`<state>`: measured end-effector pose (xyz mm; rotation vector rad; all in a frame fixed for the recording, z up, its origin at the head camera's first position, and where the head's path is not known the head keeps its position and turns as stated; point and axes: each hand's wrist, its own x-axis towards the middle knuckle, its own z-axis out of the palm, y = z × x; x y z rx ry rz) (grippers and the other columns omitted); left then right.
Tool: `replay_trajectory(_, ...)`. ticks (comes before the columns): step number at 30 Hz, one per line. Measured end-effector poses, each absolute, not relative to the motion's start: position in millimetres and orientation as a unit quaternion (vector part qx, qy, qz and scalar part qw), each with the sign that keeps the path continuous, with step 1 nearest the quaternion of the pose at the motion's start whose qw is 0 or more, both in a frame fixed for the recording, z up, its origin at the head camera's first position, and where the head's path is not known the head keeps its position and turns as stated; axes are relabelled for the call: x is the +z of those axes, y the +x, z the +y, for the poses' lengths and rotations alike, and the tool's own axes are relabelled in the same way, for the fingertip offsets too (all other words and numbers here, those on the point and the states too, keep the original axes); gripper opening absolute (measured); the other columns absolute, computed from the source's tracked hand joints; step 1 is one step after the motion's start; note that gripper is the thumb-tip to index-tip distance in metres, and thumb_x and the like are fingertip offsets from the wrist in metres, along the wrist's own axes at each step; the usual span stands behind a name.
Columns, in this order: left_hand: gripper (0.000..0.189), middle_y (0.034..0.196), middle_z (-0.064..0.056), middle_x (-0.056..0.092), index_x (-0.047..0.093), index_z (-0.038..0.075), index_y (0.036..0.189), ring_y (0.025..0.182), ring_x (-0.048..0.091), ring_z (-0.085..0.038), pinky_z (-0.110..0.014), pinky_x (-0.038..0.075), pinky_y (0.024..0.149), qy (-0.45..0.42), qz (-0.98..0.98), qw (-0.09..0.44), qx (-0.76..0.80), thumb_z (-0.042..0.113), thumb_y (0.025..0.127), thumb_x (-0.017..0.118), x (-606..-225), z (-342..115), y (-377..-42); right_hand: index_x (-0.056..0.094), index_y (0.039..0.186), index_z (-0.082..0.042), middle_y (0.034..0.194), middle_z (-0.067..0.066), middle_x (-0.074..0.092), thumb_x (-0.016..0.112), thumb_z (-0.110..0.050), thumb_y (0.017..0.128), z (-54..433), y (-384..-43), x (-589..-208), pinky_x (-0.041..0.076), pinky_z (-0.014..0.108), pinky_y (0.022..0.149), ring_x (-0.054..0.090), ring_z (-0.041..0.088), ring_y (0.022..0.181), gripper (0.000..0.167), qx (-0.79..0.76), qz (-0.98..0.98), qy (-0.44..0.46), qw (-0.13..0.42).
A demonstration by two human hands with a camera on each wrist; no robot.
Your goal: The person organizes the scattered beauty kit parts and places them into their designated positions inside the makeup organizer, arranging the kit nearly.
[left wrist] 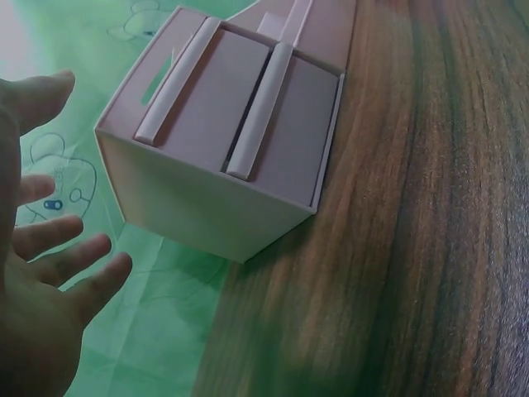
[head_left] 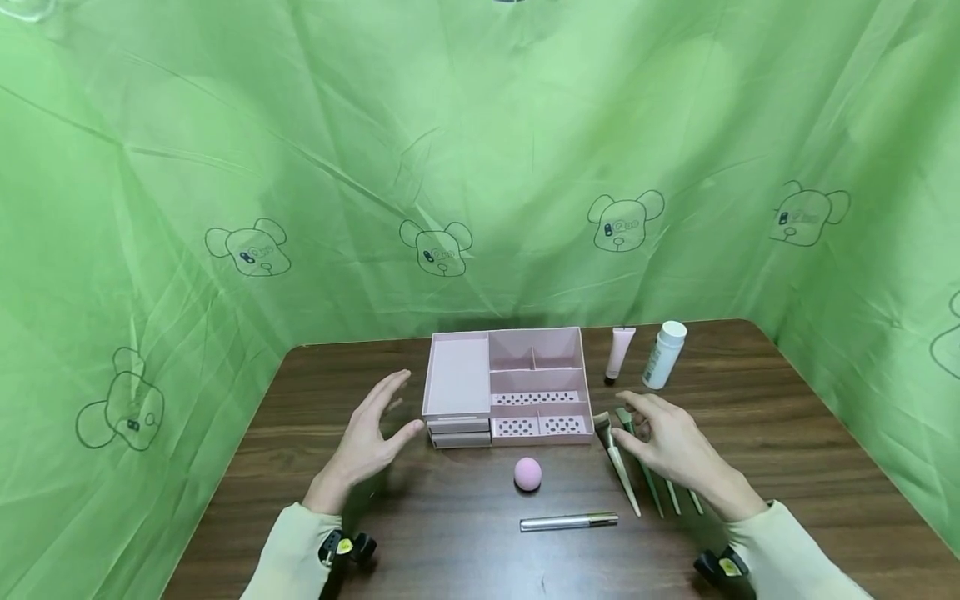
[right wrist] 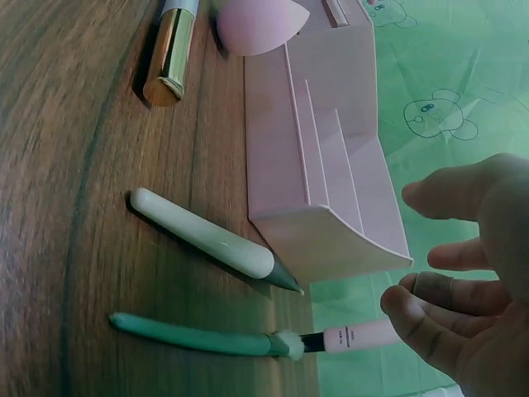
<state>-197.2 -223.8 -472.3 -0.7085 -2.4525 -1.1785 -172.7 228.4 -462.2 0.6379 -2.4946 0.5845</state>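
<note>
A pink desktop organizer (head_left: 457,375) with two small drawers and several compartments stands on the table. Left of it hovers my left hand (head_left: 366,440), fingers spread and holding nothing; the left wrist view shows the drawer fronts (left wrist: 281,132) beyond those fingers. My right hand (head_left: 675,442) is over several makeup brushes at the organizer's right side. Its thumb and fingers are apart, with nothing between them in the right wrist view. Among the brushes are a pale-handled one (right wrist: 207,231) and a green one (right wrist: 194,337). The other handles are partly hidden under that hand.
A pink squeeze tube (head_left: 619,354) and a white bottle (head_left: 663,358) stand behind the right hand. In front of the organizer lie a pink makeup sponge (head_left: 528,474) and a silver-and-gold cosmetic tube (head_left: 568,522). Green cloth (head_left: 525,167) surrounds the wooden table (head_left: 450,558).
</note>
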Motion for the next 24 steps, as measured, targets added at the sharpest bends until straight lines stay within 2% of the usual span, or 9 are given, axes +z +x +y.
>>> replay_trajectory(6,0.065,0.145,-0.019,0.045,0.048,0.001,0.14,0.126,0.052,-0.04,-0.046,0.054,0.097,-0.259,-0.843,0.169,-0.439,0.005,0.082,0.077,-465,-215,-193,0.067,0.11,-0.008,0.075,-0.005,0.058,0.083,-0.019,0.073,223,-174,-466,0.046,0.025,0.051,0.054,0.008,0.061,0.042,0.21,-0.923,0.219,0.238)
replay_trajectory(12,0.057,0.141,-0.02,0.049,0.053,-0.001,0.134,0.123,0.054,-0.039,-0.038,0.052,0.101,-0.24,-0.853,0.172,-0.431,0.005,0.082,0.076,-448,-206,-182,0.069,0.108,-0.013,0.073,-0.003,0.058,0.082,-0.024,0.073,222,-176,-469,0.043,0.024,0.048,0.054,0.008,0.06,0.039,0.197,-0.932,0.206,0.224)
replay_trajectory(17,0.055,0.14,-0.024,0.049,0.052,-0.006,0.132,0.12,0.055,-0.04,-0.051,0.052,0.098,-0.248,-0.834,0.161,-0.465,0.0,0.083,0.074,-450,-201,-183,0.069,0.108,-0.013,0.073,-0.003,0.058,0.083,-0.023,0.074,223,-177,-472,0.044,0.023,0.046,0.055,0.008,0.059,0.038,0.196,-0.935,0.207,0.212)
replay_trajectory(20,0.053,0.139,-0.024,0.049,0.053,-0.007,0.132,0.118,0.056,-0.038,-0.054,0.053,0.094,-0.245,-0.822,0.157,-0.489,-0.002,0.083,0.073,-454,-200,-185,0.069,0.108,-0.01,0.075,-0.001,0.06,0.083,-0.021,0.073,222,-176,-474,0.047,0.022,0.047,0.058,0.01,0.06,0.038,0.205,-0.934,0.211,0.203)
replay_trajectory(24,0.052,0.138,-0.024,0.049,0.052,-0.01,0.132,0.118,0.054,-0.043,-0.055,0.053,0.094,-0.241,-0.807,0.151,-0.518,-0.004,0.084,0.072,-457,-199,-186,0.069,0.107,-0.008,0.079,0.004,0.063,0.083,-0.018,0.073,220,-177,-477,0.05,0.023,0.05,0.062,0.013,0.063,0.038,0.215,-0.934,0.215,0.191)
